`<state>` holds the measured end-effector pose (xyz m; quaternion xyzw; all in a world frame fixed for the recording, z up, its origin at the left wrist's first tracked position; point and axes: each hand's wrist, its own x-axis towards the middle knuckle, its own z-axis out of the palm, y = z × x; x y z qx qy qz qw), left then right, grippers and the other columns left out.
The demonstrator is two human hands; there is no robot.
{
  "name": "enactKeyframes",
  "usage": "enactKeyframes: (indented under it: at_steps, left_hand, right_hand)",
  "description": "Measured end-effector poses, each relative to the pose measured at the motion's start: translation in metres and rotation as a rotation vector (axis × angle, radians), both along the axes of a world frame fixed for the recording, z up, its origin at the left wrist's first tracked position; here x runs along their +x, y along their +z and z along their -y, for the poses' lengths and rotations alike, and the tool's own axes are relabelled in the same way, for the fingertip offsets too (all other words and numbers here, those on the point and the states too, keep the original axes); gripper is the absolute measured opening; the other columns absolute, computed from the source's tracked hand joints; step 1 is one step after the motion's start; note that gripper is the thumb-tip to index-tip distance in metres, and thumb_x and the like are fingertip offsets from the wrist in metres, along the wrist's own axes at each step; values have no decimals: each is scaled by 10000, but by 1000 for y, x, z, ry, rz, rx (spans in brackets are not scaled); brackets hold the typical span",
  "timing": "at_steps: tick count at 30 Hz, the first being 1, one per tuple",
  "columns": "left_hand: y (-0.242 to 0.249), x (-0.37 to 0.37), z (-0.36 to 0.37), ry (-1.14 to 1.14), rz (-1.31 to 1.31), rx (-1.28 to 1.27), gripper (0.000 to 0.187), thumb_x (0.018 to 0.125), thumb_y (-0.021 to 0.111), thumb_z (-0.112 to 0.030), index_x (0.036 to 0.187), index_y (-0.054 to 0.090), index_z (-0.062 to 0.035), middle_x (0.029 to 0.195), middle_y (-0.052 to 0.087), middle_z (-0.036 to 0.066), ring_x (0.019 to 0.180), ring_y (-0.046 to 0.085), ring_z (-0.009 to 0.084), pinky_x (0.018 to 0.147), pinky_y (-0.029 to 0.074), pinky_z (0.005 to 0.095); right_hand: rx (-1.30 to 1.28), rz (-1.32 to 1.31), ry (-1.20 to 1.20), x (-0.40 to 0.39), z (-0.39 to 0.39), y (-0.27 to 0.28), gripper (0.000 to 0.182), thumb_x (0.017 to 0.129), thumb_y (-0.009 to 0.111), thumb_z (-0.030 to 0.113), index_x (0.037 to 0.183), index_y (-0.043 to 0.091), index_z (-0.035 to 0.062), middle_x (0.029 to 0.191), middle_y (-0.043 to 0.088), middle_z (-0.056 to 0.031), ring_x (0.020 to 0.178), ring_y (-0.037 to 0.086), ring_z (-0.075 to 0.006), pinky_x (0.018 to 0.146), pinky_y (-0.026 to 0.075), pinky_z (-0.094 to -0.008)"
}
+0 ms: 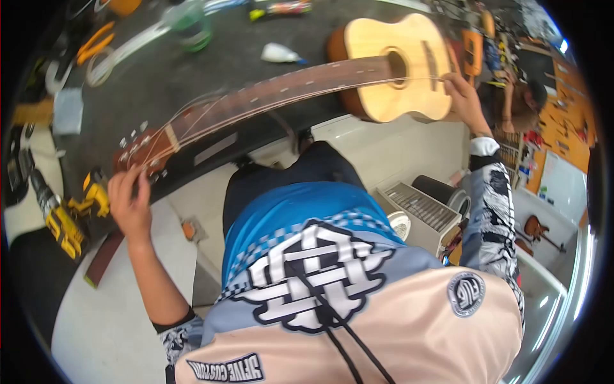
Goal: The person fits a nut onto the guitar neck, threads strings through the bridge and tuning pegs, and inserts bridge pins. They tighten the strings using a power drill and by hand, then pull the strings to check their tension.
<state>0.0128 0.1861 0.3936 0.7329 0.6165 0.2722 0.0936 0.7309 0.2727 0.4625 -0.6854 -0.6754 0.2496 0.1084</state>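
Note:
An acoustic guitar [409, 96] with a pale top lies across the dark workbench, its neck running left to the brown headstock [131, 152]. Thin strings stretch along the fretboard, and one loose string [195, 120] curls up near the nut. At the headstock's near edge, my left hand [131, 201] has its fingertips pinched around a string end by the tuning pegs. Over the guitar body, my right hand [465, 99] is closed with thumb and finger on a string beside the bridge [430, 59].
On the workbench [236, 57] are a white glue bottle [279, 53], a green-based clear container [192, 32] and orange-handled pliers [96, 43]. Yellow-black drills [64, 224] stand at left. A drawer unit [419, 208] is below right. Another person [518, 105] is at far right.

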Motion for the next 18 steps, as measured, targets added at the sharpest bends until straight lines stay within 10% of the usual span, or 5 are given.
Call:
enactKeyframes:
  at_steps: [10, 18]
  left_hand:
    - [14, 15, 10, 158, -88, -96, 123, 957, 698, -23, 1077, 714, -4, 1082, 722, 119, 987, 681, 247, 907, 520, 348]
    - [23, 31, 17, 280, -467, -69, 180, 969, 712, -111, 1131, 723, -33, 1194, 692, 116, 1119, 635, 301, 987, 488, 402]
  right_hand:
    - [308, 35, 233, 66, -15, 12, 167, 934, 644, -6, 1074, 727, 32, 1025, 690, -121, 947, 682, -342, 840, 549, -377]
    - [533, 65, 404, 95, -31, -25, 303, 743, 674, -71, 979, 765, 96, 969, 684, -58, 958, 658, -269, 809, 559, -383]
